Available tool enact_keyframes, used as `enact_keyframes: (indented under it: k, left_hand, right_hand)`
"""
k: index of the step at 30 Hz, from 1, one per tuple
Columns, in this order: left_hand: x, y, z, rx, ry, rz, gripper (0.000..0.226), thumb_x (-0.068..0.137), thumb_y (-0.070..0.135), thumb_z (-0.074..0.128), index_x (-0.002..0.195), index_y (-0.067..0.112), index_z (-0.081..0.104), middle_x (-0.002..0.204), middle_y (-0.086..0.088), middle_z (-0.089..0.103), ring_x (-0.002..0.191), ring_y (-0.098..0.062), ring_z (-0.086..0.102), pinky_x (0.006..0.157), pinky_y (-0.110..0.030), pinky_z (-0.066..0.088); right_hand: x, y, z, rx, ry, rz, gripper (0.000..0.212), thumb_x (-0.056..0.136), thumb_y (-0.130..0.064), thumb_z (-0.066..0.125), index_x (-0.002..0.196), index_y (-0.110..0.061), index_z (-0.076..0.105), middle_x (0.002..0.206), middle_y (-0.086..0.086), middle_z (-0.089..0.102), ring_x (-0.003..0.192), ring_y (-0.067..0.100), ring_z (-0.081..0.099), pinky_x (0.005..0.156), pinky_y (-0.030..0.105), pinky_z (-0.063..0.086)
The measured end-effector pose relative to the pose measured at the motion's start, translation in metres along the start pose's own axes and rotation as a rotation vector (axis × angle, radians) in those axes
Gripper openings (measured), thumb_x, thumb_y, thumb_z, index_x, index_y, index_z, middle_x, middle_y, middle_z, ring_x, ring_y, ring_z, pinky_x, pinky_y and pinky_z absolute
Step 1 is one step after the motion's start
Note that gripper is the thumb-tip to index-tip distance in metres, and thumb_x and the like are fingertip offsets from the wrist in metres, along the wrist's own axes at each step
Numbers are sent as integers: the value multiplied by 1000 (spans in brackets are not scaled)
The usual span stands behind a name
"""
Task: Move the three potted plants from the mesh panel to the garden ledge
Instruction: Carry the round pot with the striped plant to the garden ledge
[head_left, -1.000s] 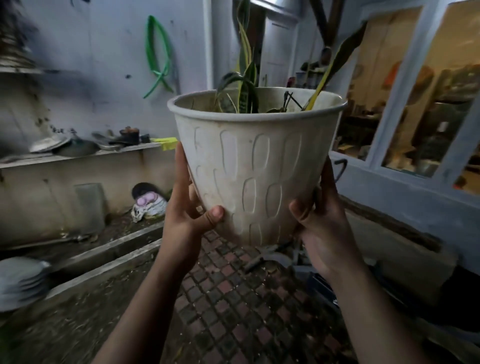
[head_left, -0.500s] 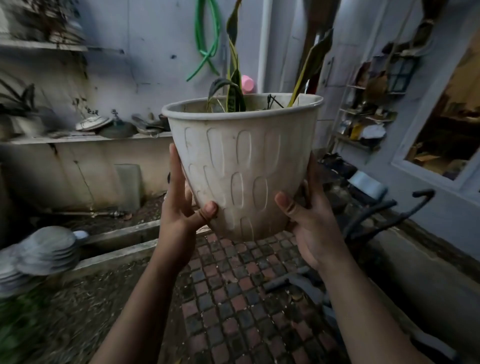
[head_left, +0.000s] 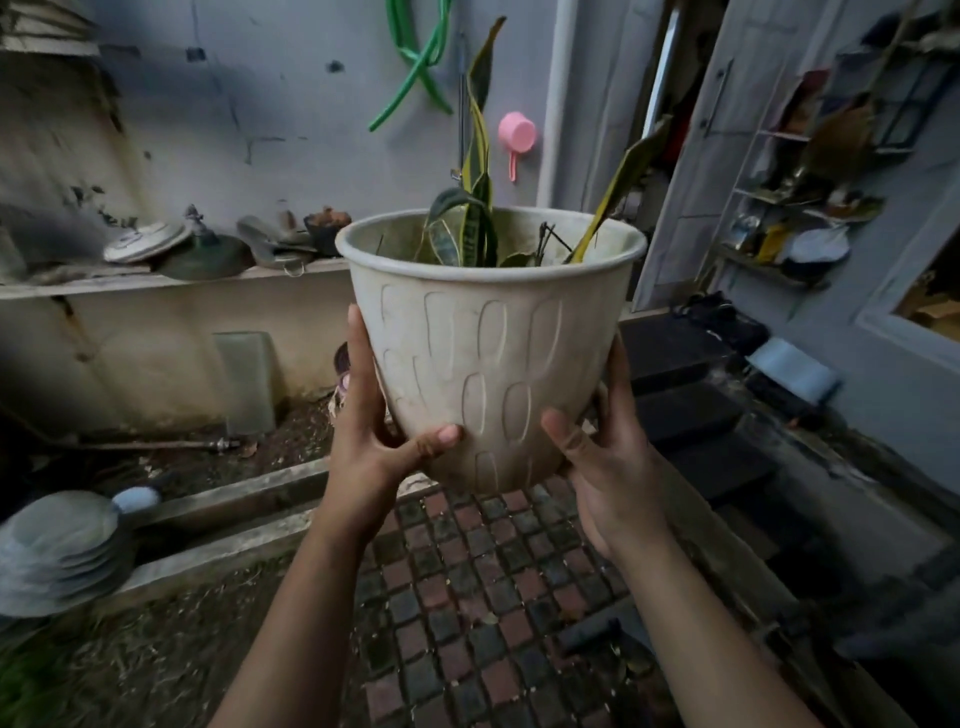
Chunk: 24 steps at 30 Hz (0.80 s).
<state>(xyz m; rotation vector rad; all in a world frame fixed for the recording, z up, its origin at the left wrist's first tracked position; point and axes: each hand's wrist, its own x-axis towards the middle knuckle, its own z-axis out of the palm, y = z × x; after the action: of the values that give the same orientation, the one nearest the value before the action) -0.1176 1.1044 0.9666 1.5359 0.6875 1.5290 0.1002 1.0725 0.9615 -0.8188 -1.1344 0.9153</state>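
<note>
A cream plastic pot (head_left: 488, 358) with embossed ovals and a snake plant (head_left: 478, 208) in it is held up in front of me, above the brick paving. My left hand (head_left: 379, 441) grips its lower left side with the thumb across the front. My right hand (head_left: 608, 462) cups its lower right side. A long concrete ledge (head_left: 171, 283) runs along the back wall at the left, behind the pot. The mesh panel and the other two pots are out of view.
The ledge carries lids, pans and a small dark pot (head_left: 324, 228). A stack of grey dishes (head_left: 62, 551) lies at the lower left beside a low concrete kerb (head_left: 234, 525). A green hose (head_left: 415, 57) and a pink scoop (head_left: 516, 137) hang on the wall. Cluttered shelves (head_left: 800, 208) stand at the right.
The view has swung left: the windows at the right have gone out of frame and the shelves and doorway came in. The pot sits slightly lower, with both hands holding as before.
</note>
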Motion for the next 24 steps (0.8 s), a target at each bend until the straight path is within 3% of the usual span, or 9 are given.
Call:
enact_keyframes:
  k: [2, 6, 9, 14, 17, 20, 22, 24]
  left_hand:
    - [27, -24, 1, 27, -8, -5, 133, 56, 52, 98, 158, 64, 13, 173, 17, 24, 157, -23, 36, 114, -62, 47]
    - [85, -80, 4, 38, 6, -33, 131, 52, 61, 98, 151, 72, 14, 170, 26, 24, 155, -13, 39, 112, -48, 53]
    - [126, -129, 9, 63, 90, -36, 128, 52, 63, 96, 150, 72, 15, 171, 21, 28, 154, -14, 40, 118, -56, 45]
    - [186, -231, 2, 108, 239, -113, 132, 48, 58, 99, 154, 68, 20, 168, 17, 35, 149, -16, 48, 116, -60, 47]
    - [218, -298, -13, 127, 283, -166, 136, 48, 57, 99, 157, 64, 18, 168, 17, 37, 147, -15, 50, 114, -51, 51]
    - [234, -373, -32, 170, 338, -182, 134, 56, 45, 96, 161, 57, 13, 170, 20, 30, 153, -12, 42, 120, -45, 45]
    - [235, -429, -50, 190, 367, -190, 131, 61, 34, 89, 163, 51, 8, 174, 13, 23, 156, -16, 37, 123, -53, 39]
    - [230, -486, -73, 196, 391, -205, 134, 62, 44, 92, 164, 46, 6, 176, 3, 18, 158, -23, 33, 124, -63, 34]
  right_hand:
    - [28, 20, -6, -1, 6, 4, 98, 76, -41, 91, 154, -57, 34, 163, -11, 44, 146, 16, 49, 117, 61, 41]
    - [95, 72, -21, -4, -6, 25, 98, 78, -43, 90, 153, -62, 30, 164, -18, 39, 150, 18, 43, 118, 63, 38]
    - [150, 120, -34, -20, -27, 70, 100, 77, -47, 90, 153, -62, 27, 164, -24, 36, 151, 18, 41, 116, 66, 38]
    - [252, 223, -61, 15, -150, 145, 99, 79, -46, 88, 157, -57, 27, 161, -23, 41, 148, 14, 45, 112, 43, 49]
    - [308, 293, -69, 51, -218, 220, 101, 77, -44, 90, 157, -54, 29, 161, -17, 43, 145, 16, 50, 108, 42, 52]
    - [351, 370, -66, 81, -269, 273, 99, 74, -44, 92, 154, -56, 35, 159, -18, 47, 144, 17, 51, 107, 42, 54]
    - [367, 428, -61, 108, -287, 306, 95, 72, -43, 93, 150, -58, 40, 155, -21, 51, 141, 16, 54, 103, 39, 56]
    - [370, 491, -56, 147, -295, 337, 92, 71, -40, 93, 146, -61, 44, 152, -23, 53, 139, 15, 56, 99, 35, 58]
